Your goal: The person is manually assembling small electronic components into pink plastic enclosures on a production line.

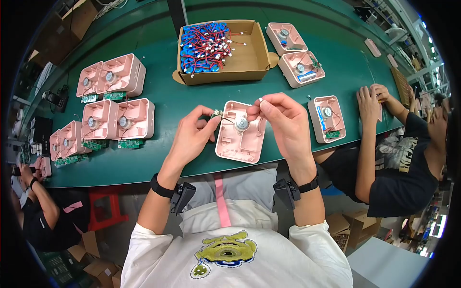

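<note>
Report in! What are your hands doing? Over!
Left hand: holding circuit board. Right hand: pinching tiny white piece. Open pink housing between them. Cardboard box beyond.

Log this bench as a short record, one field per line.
Left hand: gripping a small circuit board
Right hand: pinching a white connector
Between hands: open pink housing with a round silver part
Ahead: cardboard box, blue wired parts toward its left
Left: more housings, green boards at near edges
Right: a co-worker's hand
</note>
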